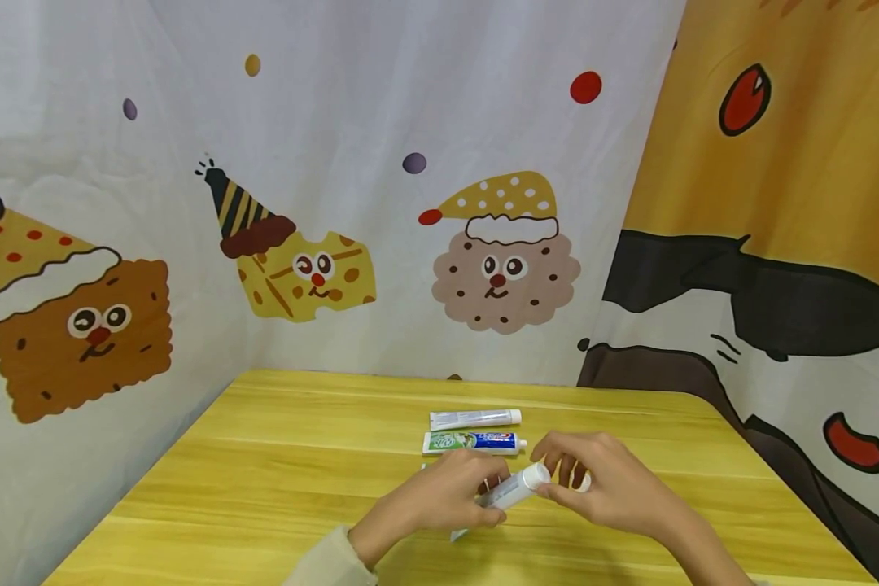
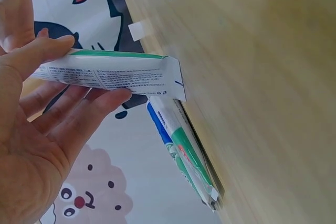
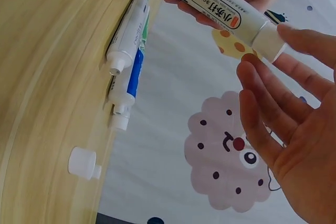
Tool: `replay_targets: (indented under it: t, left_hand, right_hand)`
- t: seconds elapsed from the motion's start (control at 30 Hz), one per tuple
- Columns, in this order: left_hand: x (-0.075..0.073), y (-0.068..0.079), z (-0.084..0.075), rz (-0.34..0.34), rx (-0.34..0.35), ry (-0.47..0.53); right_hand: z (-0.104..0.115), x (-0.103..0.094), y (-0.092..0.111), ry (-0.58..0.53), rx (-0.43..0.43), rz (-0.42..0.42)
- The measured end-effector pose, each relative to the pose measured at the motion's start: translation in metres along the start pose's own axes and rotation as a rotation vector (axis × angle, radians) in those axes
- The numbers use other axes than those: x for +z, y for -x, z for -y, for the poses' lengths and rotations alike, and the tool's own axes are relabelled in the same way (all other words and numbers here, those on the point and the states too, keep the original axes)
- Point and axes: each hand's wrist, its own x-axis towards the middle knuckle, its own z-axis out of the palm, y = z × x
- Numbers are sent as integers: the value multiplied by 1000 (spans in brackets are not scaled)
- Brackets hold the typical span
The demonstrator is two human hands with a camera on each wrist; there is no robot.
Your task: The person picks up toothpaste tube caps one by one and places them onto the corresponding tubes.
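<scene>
My left hand [image 1: 457, 492] grips a white and green toothpaste tube [image 3: 215, 9] around its body, with its capped end tilted up to the right. In the left wrist view the tube's flat crimped end [image 2: 173, 80] points toward the table. At the other end, the thumb and a finger of my right hand [image 1: 604, 480] pinch the white cap [image 3: 269, 42], the remaining fingers spread loosely. A loose white cap [image 3: 83, 162] stands on the table below the right hand. Behind the hands lies a green and blue toothpaste tube [image 1: 472, 442] with a bare nozzle.
Farther back is a white toothpaste tube [image 1: 476, 419] with its cap on. Another tube [image 3: 127, 35], its nozzle uncovered, lies in the same row, mostly hidden by the left hand in the head view. The yellow wooden table [image 1: 278, 456] meets a cartoon-printed curtain [image 1: 381, 98].
</scene>
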Motion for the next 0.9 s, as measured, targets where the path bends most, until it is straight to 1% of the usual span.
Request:
replay_targets:
  t: [0.1, 0.33, 0.43, 0.7, 0.9]
  left_hand:
    - [0, 0, 0, 0, -2, 3]
    - [1, -2, 0, 4, 2, 4]
    - [0, -2, 0, 4, 8, 6]
    - [0, -2, -1, 0, 8, 6]
    - [0, -1, -1, 5, -2, 6]
  right_hand:
    - [0, -1, 0, -14, -14, 1]
    - [0, -1, -2, 1, 58, 16]
    - [0, -2, -1, 3, 66, 3]
    - [-2, -3, 2, -40, -24, -4]
    - [-1, -2, 0, -33, -24, -4]
